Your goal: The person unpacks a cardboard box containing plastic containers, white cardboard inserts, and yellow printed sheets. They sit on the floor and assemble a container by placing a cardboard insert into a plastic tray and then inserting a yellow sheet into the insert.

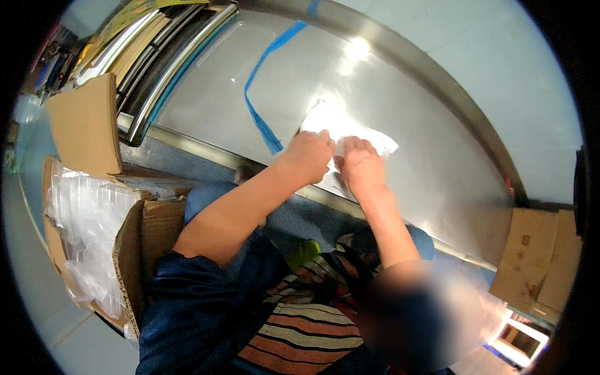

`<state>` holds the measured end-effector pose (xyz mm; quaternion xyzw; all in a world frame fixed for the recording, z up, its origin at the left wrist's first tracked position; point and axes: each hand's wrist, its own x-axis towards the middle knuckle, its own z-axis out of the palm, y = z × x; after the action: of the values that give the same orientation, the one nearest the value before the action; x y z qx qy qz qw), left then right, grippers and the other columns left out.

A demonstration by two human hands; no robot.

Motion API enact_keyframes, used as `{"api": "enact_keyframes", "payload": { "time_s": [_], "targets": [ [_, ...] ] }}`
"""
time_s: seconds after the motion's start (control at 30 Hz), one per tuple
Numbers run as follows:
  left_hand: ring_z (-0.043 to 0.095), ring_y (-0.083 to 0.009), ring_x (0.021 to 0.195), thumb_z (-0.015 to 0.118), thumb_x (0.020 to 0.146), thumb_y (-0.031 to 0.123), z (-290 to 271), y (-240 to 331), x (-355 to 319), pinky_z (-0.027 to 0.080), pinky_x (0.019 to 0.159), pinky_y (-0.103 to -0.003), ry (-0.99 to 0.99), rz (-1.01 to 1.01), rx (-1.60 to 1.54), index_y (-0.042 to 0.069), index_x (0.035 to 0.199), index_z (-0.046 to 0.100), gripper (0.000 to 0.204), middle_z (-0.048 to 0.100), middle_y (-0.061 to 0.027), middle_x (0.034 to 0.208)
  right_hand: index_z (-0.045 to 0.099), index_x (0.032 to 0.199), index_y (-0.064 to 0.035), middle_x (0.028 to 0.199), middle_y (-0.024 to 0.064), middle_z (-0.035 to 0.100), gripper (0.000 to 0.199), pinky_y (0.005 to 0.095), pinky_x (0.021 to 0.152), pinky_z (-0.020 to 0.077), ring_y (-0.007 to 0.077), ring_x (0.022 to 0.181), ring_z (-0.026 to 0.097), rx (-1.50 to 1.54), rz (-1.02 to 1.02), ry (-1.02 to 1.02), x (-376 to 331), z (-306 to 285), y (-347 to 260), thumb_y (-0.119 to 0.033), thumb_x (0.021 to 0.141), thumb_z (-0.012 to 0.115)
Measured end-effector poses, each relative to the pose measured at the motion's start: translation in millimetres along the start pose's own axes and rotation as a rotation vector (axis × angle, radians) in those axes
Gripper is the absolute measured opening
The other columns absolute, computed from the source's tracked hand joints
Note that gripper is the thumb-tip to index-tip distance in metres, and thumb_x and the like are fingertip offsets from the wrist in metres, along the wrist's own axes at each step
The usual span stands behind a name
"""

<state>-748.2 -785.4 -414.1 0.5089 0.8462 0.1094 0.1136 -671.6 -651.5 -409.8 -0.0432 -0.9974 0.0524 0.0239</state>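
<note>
Left hand (310, 155) and right hand (362, 165) are both down on a thin white sheet (344, 127). They are side by side, with a small gap between them. The left hand has its fingers bent over the sheet's left side. The right hand has its fingers bent over the middle, with its back turned up. I cannot tell if either hand is pinching the sheet or only pressing on it.

The sheet lies on a shiny metal table (431, 162), close to the edge by the person. One corner points right. The far end points away from the person and a bit to the left. Bright light and the hands hide parts of it, so I cannot tell its long way for sure.

Small reddish marks are on the brown cardboard (525, 253) at the far right, but they are too small to read.

A blue strip (249, 87) runs down the table in a bend, and its low end is near the left wrist. At the left is an open cardboard box (128, 250) with clear plastic things (94, 215) in it.
</note>
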Motion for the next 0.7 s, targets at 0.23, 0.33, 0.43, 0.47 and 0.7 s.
{"api": "enact_keyframes", "payload": {
  "time_s": [0.23, 0.33, 0.43, 0.47, 0.7],
  "targets": [
    [0.058, -0.0291, 0.090, 0.068, 0.073, 0.029, -9, 12, 6, 0.045, 0.080, -0.042, -0.146, -0.080, 0.033, 0.009, 0.113, 0.054, 0.047, 0.052, -0.0133, 0.104, 0.063, 0.090, 0.0020, 0.111, 0.0153, 0.057, 0.030, 0.0365, 0.092, 0.0437, 0.0307, 0.105, 0.054, 0.085, 0.020, -0.160, 5, 14, 11, -0.020, 0.071, 0.067],
    [0.059, -0.0293, 0.090, 0.064, 0.075, 0.040, -17, 18, 12, 0.046, 0.078, -0.042, -0.137, -0.059, 0.068, 0.012, 0.113, 0.057, 0.048, 0.053, -0.0131, 0.102, 0.063, 0.099, -0.0007, 0.118, 0.0143, 0.056, 0.031, 0.0353, 0.089, 0.0454, 0.0275, 0.107, 0.054, 0.116, -0.029, -0.043, -1, 14, 26, -0.019, 0.075, 0.064],
    [0.060, -0.0299, 0.086, 0.056, 0.079, 0.049, -15, 21, 15, 0.047, 0.076, -0.042, -0.108, 0.002, 0.121, 0.012, 0.110, 0.061, 0.048, 0.056, -0.0138, 0.101, 0.063, 0.103, -0.0016, 0.106, 0.0150, 0.062, 0.029, 0.0335, 0.083, 0.0475, 0.0256, 0.098, 0.060, 0.629, 0.166, 0.025, -12, -20, 37, -0.016, 0.079, 0.061],
    [0.060, -0.0301, 0.085, 0.053, 0.080, 0.051, -13, 18, 16, 0.047, 0.075, -0.042, -0.094, 0.022, 0.147, 0.012, 0.109, 0.062, 0.049, 0.057, -0.0141, 0.100, 0.063, 0.104, -0.0018, 0.101, 0.0152, 0.064, 0.028, 0.0329, 0.080, 0.0481, 0.0251, 0.094, 0.062, 0.874, 0.275, 0.019, -14, -33, 43, -0.015, 0.080, 0.060],
    [0.062, -0.0305, 0.084, 0.047, 0.086, 0.038, 1, 35, 47, 0.048, 0.073, -0.043, 0.061, 0.008, -0.131, 0.021, 0.112, 0.062, 0.034, 0.064, -0.0135, 0.089, 0.059, 0.112, 0.0022, 0.088, 0.0172, 0.066, 0.033, 0.0297, 0.070, 0.0491, 0.0207, 0.077, 0.064, 0.628, 0.600, 0.150, -75, -3, 104, -0.015, 0.085, 0.054]
  ]
}}
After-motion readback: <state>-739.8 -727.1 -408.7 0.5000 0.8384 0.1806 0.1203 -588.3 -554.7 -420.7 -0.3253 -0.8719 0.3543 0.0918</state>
